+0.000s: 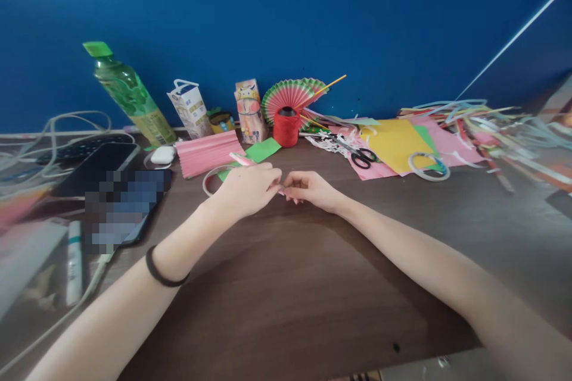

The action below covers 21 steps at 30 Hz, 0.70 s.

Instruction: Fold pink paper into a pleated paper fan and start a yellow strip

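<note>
Both hands meet above the table in front of a red thread spool (286, 128). My left hand (250, 187) is closed. A pink and white folded paper strip (242, 159) sticks out behind its knuckles, and a tiny pinkish bit shows at its fingertips. Close beside it, my right hand (313, 189) is closed in a pinch at that same spot. What lies between its fingers is too small to name. A green paper piece (264, 149) and a pleated pink paper (209, 154) lie just behind my left hand.
A paper fan (288, 99), a small box (251, 112), a carton (191, 108) and a green bottle (133, 95) stand along the blue wall. Scissors (363, 158) and yellow paper (397, 144) lie right of centre. A phone (152, 205), a marker (74, 262) and cables are left.
</note>
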Each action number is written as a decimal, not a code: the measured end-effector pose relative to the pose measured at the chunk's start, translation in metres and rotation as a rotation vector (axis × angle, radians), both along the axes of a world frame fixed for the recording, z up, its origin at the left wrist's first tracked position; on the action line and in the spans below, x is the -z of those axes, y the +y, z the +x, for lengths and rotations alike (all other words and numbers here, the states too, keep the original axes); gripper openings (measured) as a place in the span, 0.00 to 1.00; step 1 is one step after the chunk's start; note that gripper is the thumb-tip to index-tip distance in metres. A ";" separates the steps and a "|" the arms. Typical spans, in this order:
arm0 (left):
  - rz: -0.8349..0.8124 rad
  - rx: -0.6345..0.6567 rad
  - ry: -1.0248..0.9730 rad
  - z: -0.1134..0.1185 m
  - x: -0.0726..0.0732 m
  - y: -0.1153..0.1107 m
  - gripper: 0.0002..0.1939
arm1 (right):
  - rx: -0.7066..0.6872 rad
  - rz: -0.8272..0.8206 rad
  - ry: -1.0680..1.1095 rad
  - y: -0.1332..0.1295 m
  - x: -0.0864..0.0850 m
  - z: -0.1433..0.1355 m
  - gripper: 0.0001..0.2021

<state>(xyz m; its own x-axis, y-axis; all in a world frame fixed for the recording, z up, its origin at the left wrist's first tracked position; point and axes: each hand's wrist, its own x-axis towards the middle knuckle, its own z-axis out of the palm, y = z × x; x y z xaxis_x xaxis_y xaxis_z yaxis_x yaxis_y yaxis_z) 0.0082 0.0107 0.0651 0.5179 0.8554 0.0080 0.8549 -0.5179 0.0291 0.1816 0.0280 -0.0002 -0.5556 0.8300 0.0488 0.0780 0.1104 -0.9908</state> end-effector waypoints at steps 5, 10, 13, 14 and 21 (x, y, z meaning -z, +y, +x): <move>0.013 -0.020 0.015 0.002 0.001 -0.002 0.10 | 0.008 0.012 0.002 0.000 0.000 -0.001 0.09; -0.035 0.015 -0.031 0.000 0.002 0.001 0.11 | 0.023 0.003 0.005 0.000 0.000 -0.001 0.09; -0.052 0.017 -0.045 -0.001 0.003 0.002 0.12 | 0.033 0.000 0.009 -0.001 0.000 -0.002 0.08; -0.051 0.015 -0.045 -0.002 0.003 0.002 0.11 | 0.034 0.000 0.011 -0.001 -0.001 -0.002 0.08; 0.027 0.021 0.020 0.002 0.005 -0.002 0.10 | 0.037 -0.001 0.005 -0.001 -0.001 -0.002 0.07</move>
